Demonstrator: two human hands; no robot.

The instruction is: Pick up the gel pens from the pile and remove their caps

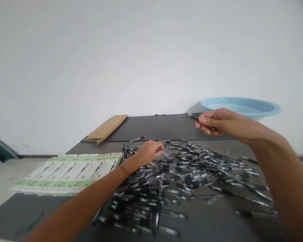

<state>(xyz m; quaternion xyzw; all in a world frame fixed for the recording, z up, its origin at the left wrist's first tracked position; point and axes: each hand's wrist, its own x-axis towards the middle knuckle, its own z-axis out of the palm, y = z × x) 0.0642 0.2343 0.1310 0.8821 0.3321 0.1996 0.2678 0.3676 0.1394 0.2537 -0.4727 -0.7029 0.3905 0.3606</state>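
A large heap of black and clear pens (pixel 192 164) is spread over the dark table. My right hand (pixel 214 122) is raised above the heap's far right side, its fingers closed around a black pen (pixel 192 116) whose tip points to the upper left. Over the heap's left part, my left hand (pixel 149 152) has its fingers curled together; what they hold, if anything, is hidden. Left of the heap lie flat white-and-green packages (pixel 73 171) printed with pen pictures.
A brown cardboard envelope (pixel 107 127) lies at the back left of the table (pixel 151 126). The light blue basin (pixel 242 105) stands at the back right, near the white wall. Loose pens lie behind the heap and at its right edge.
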